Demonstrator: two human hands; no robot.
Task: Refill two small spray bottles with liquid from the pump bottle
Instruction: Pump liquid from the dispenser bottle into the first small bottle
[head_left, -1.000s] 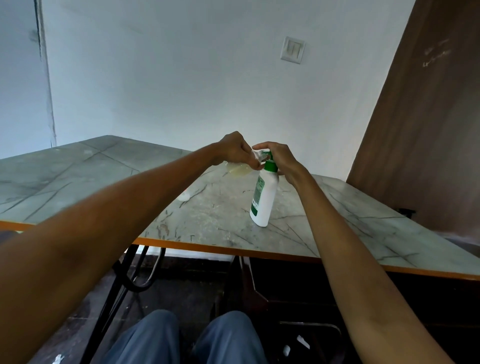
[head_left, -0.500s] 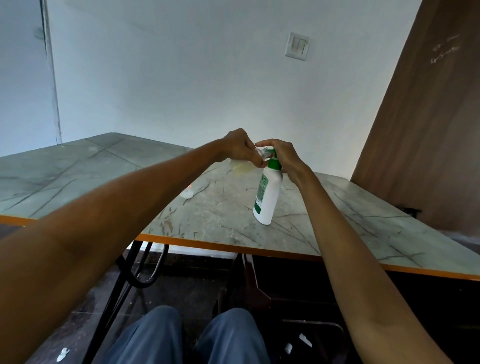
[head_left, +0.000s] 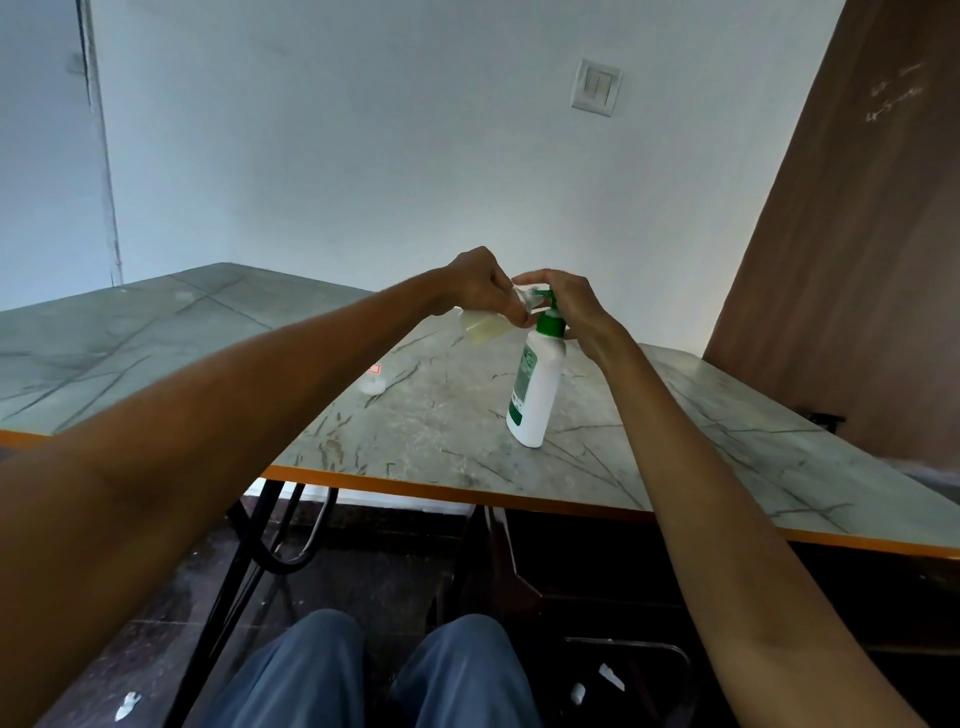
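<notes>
While the white pump bottle (head_left: 535, 387) with its green collar and label stands upright on the marbled tabletop (head_left: 447, 415), near the front orange edge, both hands meet just above its top. The right hand (head_left: 569, 304) curls over the green pump head, covering most of it, so only the collar and a bit of the nozzle show; its grip is closed around the pump. The left hand (head_left: 480, 286) pinches a small clear spray bottle (head_left: 485, 327) holding pale yellowish liquid, tilted with its neck toward the nozzle. Fingers hide the bottle's mouth, and whether it touches the nozzle cannot be told. The left forearm crosses the lower left of the view and covers part of the tabletop. Just past that arm, on the tabletop, lies a second small clear object (head_left: 375, 382) with a red mark; it is half hidden and too blurred to identify. A light switch (head_left: 596, 87) sits on the wall behind, and blue-trousered knees (head_left: 374, 675) are cut off at the bottom.
</notes>
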